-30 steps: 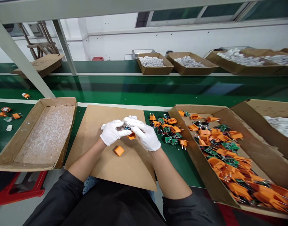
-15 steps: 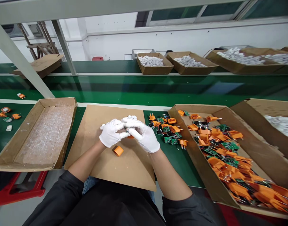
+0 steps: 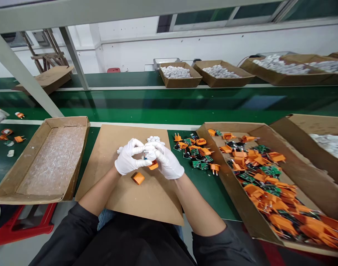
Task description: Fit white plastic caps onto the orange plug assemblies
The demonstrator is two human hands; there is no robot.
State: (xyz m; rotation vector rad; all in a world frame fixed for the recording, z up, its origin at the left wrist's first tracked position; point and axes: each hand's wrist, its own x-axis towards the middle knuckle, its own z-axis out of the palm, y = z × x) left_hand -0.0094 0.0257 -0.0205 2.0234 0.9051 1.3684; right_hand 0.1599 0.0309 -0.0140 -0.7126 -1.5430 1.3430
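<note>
Fingers (image 3: 139, 163) of the left hand (image 3: 126, 160) and right hand (image 3: 169, 164) together grasp a partly hidden plug (image 3: 153, 165). Near seven o'clock lies an orange cap (image 3: 139, 177), nearer the left hand, its long axis seemingly eight-to-two. Toward three, a cardboard box (image 3: 234, 184) holds orange plugs (image 3: 253, 192) and green circuit boards (image 3: 271, 171); at one, another box (image 3: 182, 82) holds white pieces (image 3: 176, 72).

1 head cam, looks fwd/down; hands (image 3: 128, 159) & bench (image 3: 209, 197) near, wall (image 3: 130, 51) far
</note>
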